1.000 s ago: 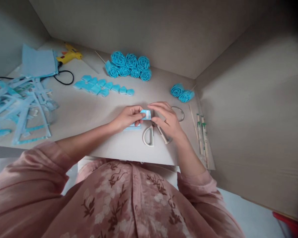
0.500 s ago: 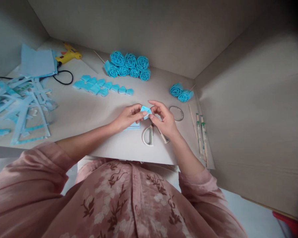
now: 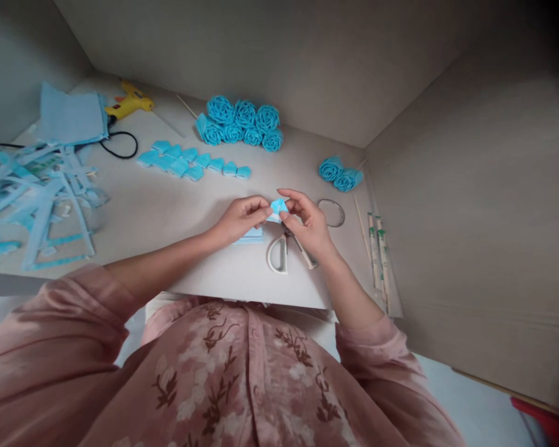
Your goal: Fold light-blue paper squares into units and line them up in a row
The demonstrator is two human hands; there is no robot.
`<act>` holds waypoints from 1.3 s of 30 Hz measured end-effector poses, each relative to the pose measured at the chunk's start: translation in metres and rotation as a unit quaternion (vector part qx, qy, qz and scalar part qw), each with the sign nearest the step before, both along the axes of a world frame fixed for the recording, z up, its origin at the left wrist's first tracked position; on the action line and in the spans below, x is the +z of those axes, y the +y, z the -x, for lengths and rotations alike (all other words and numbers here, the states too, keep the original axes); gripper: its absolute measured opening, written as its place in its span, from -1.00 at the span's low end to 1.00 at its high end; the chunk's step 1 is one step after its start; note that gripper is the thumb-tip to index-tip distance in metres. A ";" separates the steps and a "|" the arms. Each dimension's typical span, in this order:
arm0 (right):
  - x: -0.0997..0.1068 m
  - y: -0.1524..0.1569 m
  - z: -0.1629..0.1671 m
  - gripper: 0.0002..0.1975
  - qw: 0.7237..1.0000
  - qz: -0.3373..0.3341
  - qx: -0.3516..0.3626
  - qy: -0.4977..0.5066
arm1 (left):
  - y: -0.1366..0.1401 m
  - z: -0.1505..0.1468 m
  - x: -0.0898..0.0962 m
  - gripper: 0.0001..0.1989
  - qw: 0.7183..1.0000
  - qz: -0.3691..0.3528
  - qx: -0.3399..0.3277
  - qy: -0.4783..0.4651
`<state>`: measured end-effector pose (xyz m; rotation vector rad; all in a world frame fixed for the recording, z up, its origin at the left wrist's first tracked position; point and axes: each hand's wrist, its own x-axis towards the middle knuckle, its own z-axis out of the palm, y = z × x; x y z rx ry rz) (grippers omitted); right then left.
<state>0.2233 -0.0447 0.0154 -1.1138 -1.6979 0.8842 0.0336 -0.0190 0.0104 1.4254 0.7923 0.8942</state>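
Observation:
Between my two hands, above the table, is a small folded piece of blue paper [image 3: 278,208]. My left hand [image 3: 245,217] pinches its left edge with thumb and forefinger. On its right side, the thumb and fingers of my right hand [image 3: 307,225] grip it too, with the forefinger raised. Under my left hand lies a small stack of light blue paper squares [image 3: 250,236], partly hidden. White-handled scissors [image 3: 277,256] rest below my right hand, their blades hidden by it.
Folded blue pieces [image 3: 177,162] lie in rows behind my hands. Blue paper roses [image 3: 245,118] stand farther back, with two more roses [image 3: 340,174] at right. Paper scraps [image 3: 51,205], blue sheets [image 3: 72,115] and a yellow glue gun [image 3: 129,102] are left; wrapped sticks [image 3: 378,254] lie right.
The folded paper has shifted slightly right and turned, showing a pale lower edge. My left hand's thumb has drawn back to the paper's left edge. My right hand stays almost in place.

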 end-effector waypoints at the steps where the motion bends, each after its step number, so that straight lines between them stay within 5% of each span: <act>1: 0.000 0.000 0.001 -0.60 1.000 -0.003 0.001 0.002 | 0.000 0.000 0.000 -0.70 1.000 0.002 0.000 -0.004; 5: 0.000 0.002 -0.002 -0.60 1.000 -0.008 0.000 0.014 | 0.002 0.000 -0.002 -0.72 1.000 0.001 0.025 0.004; 9: -0.002 0.009 -0.017 -0.66 0.997 -0.027 -0.077 0.017 | 0.009 0.004 -0.001 -0.75 0.994 0.015 0.103 -0.040; 13: -0.007 0.015 -0.028 -0.81 0.984 -0.043 -0.115 -0.130 | 0.013 0.005 -0.001 -0.78 0.988 0.031 0.133 -0.077; 20: -0.004 0.007 -0.009 -0.89 0.902 -0.069 -0.051 -0.423 | 0.012 0.004 0.000 -0.81 0.987 0.046 0.135 -0.074; 26: -0.011 0.004 0.008 -0.79 0.842 -0.087 -0.087 -0.525 | 0.009 0.003 0.001 -0.80 0.988 0.047 0.129 -0.073; 29: -0.015 0.007 0.008 -0.75 0.852 -0.068 -0.110 -0.508 | 0.008 0.003 0.002 -0.80 0.988 0.053 0.126 -0.078; 34: -0.024 0.013 0.000 -0.82 0.908 -0.034 -0.136 -0.396 | 0.008 0.003 0.002 -0.74 0.988 0.063 0.111 -0.088; 39: -0.033 0.015 -0.005 -0.86 0.925 -0.026 -0.166 -0.342 | 0.008 0.003 0.001 -0.74 0.989 0.065 0.098 -0.089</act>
